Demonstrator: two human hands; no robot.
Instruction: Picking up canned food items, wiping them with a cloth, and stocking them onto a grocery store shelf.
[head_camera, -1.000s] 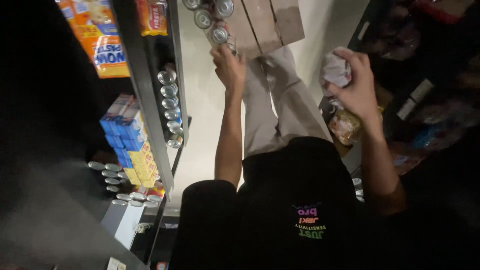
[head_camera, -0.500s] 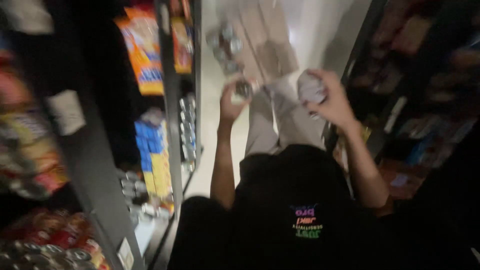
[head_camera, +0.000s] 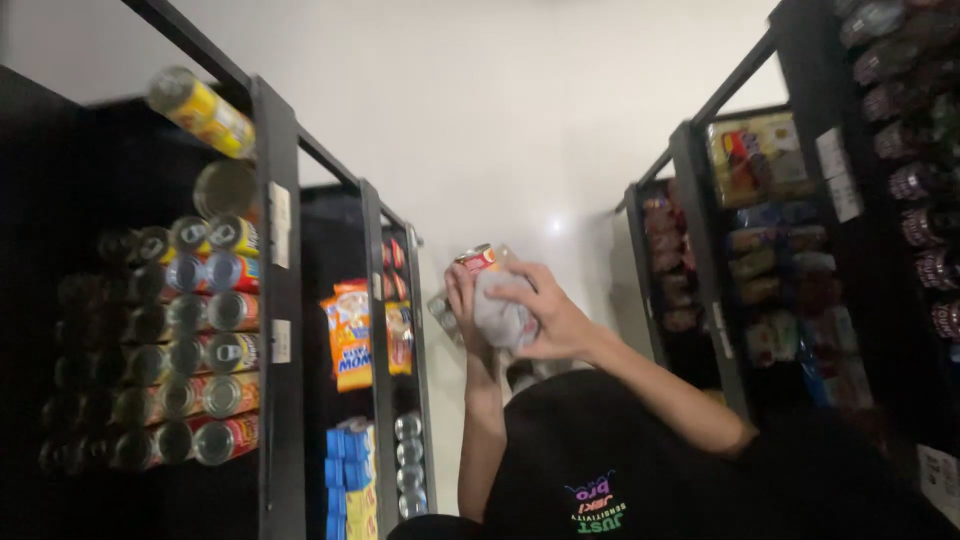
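- Nearest, bottom centre of the frame: black shirt (head_camera: 640, 470) with a small coloured print, filling the lower right.
- Rising from it, two bare forearms meeting at centre frame.
- Left hand (head_camera: 466, 310): grip closed around a small can (head_camera: 478, 260) with a red label; can tilted, its top just above the fingers, centre frame.
- Right hand (head_camera: 545, 315): grip closed over a grey cloth (head_camera: 500, 315), cloth pressed against the side of the can; both hands touching around it.
- Just beside the hands, lower left of them: a clear wrapped pack (head_camera: 441, 315), blurred, kind not clear.
- Left of centre: dark shelf upright (head_camera: 372, 330), with orange snack bags (head_camera: 350, 340) hanging behind it, blue boxes (head_camera: 340, 470) below those, a column of can tops (head_camera: 408, 465) at the lower edge.
- Far left: large black shelf unit (head_camera: 278, 400) holding rows of cans lying on their sides (head_camera: 190, 350), ends facing out.
- Upper left of the frame: one yellow can (head_camera: 200, 110) tilted on top of that unit.
- Right side: dark shelves (head_camera: 700, 250) with packets and jars (head_camera: 760, 260), too dim to tell apart.
- Farthest, upper centre: pale glossy floor (head_camera: 500, 120) running between the shelf rows, one small bright reflection on it.
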